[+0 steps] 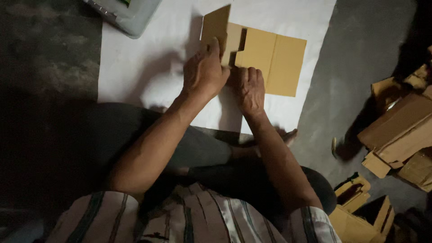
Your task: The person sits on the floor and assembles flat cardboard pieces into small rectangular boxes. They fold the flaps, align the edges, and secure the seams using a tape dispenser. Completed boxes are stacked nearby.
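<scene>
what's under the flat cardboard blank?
A white sheet lies under the cardboard blank, over dark floor. The left hand and right hand cover its near-left part.

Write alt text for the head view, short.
Seen from above, a seated person's left hand lifts a flap of a flat brown cardboard blank while the right hand presses it onto a white sheet. More cardboard boxes are piled at right.
</scene>
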